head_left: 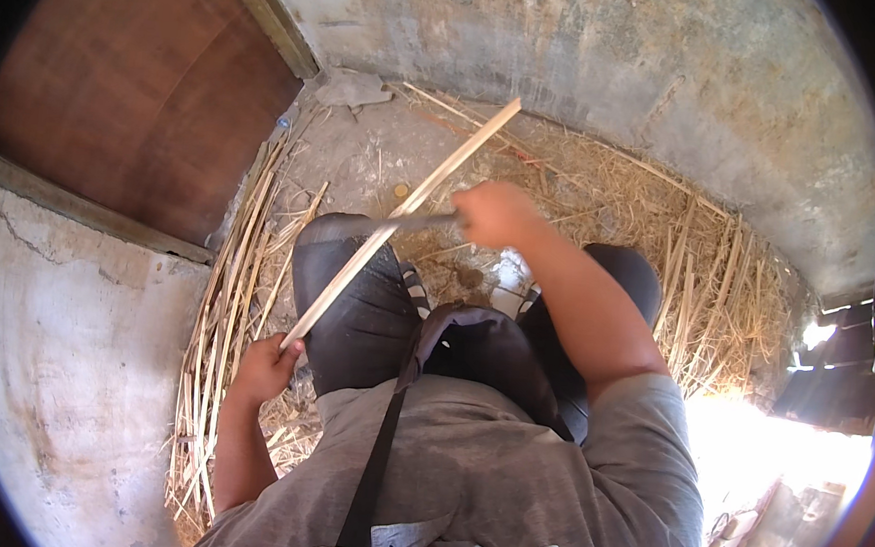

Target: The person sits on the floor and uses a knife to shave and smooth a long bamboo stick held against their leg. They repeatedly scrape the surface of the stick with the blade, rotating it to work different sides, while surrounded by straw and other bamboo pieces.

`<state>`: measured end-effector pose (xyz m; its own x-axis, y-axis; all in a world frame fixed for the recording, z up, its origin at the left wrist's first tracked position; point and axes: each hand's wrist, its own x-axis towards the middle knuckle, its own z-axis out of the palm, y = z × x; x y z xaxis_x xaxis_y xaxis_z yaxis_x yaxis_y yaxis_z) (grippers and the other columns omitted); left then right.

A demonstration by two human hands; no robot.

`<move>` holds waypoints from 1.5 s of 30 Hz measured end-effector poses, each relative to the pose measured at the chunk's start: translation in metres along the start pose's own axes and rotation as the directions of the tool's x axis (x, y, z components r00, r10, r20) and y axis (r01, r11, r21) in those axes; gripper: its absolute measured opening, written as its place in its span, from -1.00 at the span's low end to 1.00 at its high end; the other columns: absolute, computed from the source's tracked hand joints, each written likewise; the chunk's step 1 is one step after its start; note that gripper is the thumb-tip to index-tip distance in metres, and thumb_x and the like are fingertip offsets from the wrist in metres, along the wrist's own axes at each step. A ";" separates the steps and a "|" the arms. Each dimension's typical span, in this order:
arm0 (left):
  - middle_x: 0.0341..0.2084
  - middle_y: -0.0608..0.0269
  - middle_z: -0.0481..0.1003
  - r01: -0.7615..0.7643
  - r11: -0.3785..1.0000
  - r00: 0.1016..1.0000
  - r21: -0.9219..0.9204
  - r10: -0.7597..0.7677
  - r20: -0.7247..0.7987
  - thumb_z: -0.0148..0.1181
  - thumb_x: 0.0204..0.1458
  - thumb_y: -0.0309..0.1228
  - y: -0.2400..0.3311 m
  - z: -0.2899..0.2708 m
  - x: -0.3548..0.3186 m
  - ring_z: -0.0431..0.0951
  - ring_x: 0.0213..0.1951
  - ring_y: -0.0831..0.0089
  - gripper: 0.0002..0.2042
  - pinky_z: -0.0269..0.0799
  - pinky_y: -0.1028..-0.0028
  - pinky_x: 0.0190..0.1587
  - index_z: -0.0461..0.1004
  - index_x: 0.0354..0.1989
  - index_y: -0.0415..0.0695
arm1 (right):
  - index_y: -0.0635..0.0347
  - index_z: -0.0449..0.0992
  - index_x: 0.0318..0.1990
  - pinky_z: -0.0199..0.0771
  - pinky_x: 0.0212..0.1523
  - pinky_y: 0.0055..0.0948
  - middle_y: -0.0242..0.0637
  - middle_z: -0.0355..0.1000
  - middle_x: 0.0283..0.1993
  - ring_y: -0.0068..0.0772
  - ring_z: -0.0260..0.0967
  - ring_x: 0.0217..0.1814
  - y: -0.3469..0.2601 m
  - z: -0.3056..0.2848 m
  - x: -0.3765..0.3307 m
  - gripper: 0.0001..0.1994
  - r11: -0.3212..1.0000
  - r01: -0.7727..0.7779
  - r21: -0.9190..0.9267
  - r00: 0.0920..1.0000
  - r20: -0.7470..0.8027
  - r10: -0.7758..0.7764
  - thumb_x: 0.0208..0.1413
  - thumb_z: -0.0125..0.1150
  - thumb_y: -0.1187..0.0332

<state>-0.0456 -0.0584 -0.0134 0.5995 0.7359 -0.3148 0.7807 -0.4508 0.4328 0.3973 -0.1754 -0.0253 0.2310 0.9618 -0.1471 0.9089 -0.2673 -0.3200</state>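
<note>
My left hand [267,366] is closed around the lower end of a long, pale split strip, likely bamboo [441,177]. The strip slants up and away to the right over my left knee. My right hand [501,214], a fist beyond the strip's right side, grips the handle of a knife [423,222]. Its long dark blade points left and crosses the strip near the middle, above my left knee. The blade is blurred, and how deeply it meets the strip I cannot tell.
Many split strips [231,331] lie in a pile along the left wall. More strips and shavings [704,260] cover the ground at the right and back. A brown door panel [138,85] stands at the far left. A worn concrete wall [611,54] closes the back.
</note>
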 end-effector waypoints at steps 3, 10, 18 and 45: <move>-0.70 -0.04 0.43 -0.009 1.000 1.000 0.002 0.010 -0.008 0.16 0.32 -0.06 -0.002 0.003 -0.006 0.45 -0.61 0.08 -0.54 0.38 0.18 -0.44 0.53 -0.36 -0.30 | 0.27 0.59 0.07 0.60 -0.01 -0.09 0.04 0.62 -0.07 0.01 0.61 -0.05 0.098 0.031 0.016 -0.58 0.893 -0.287 0.346 0.944 -0.056 0.325 0.06 0.28 0.26; -0.60 -0.07 0.50 0.025 1.000 0.999 -0.009 -0.024 0.042 0.15 0.33 -0.05 0.013 -0.008 -0.005 0.51 -0.52 0.09 -0.55 0.41 0.18 -0.37 0.54 -0.29 -0.29 | 0.18 0.61 -0.04 0.58 0.05 -0.06 0.06 0.59 -0.04 0.05 0.57 0.04 0.065 0.026 0.014 -0.68 0.963 -0.180 0.200 0.967 -0.144 0.211 0.07 0.23 0.26; -0.61 -0.05 0.49 0.045 0.999 0.998 -0.001 -0.045 0.051 0.15 0.32 -0.01 0.003 -0.001 0.001 0.51 -0.53 0.16 -0.52 0.40 0.20 -0.38 0.54 -0.30 -0.29 | 0.24 0.60 0.03 0.56 0.05 -0.05 0.06 0.61 -0.07 0.09 0.57 -0.01 0.094 0.046 0.023 -0.56 0.954 -0.147 0.263 0.941 -0.259 0.217 0.06 0.36 0.16; -0.58 0.02 0.52 0.121 0.991 0.985 -0.050 -0.114 0.128 0.11 0.34 0.00 0.015 -0.012 -0.007 0.53 -0.49 0.12 -0.51 0.41 0.18 -0.34 0.54 -0.26 -0.31 | 0.21 0.62 -0.02 0.56 0.09 -0.04 0.05 0.59 0.02 0.14 0.54 0.07 -0.044 0.002 -0.003 -0.63 0.995 0.101 0.012 0.983 0.155 -0.101 0.01 0.24 0.26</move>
<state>-0.0402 -0.0642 0.0049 0.5240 0.7118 -0.4676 0.8379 -0.3325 0.4329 0.3564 -0.1667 -0.0126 0.0815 0.9630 -0.2568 0.9234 -0.1699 -0.3441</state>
